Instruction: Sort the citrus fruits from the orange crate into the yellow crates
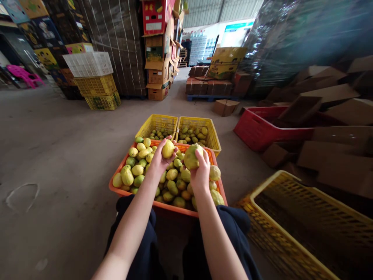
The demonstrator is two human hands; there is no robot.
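Above orange crate [177, 210]: left hand [159, 158] curled around small fruit [168, 149], against its fingers; right hand [203, 171] clasping big fruit [191, 157] under thumb.

A grey floor [72, 155] runs past stacked cartons [155, 54] and a pink chair [25, 76] toward pale ribbed panelling [201, 16].

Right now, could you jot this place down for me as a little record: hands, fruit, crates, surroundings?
Left hand: holds a small yellow fruit
Right hand: holds a bigger, greener fruit
Below hands: orange crate heaped with yellow-to-green fruit
Just beyond: two yellow crates side by side, fruit in both
Right side: red crate amid cardboard; foreground yellow crate
Background: stacked cartons; white crate atop stacked yellow ones
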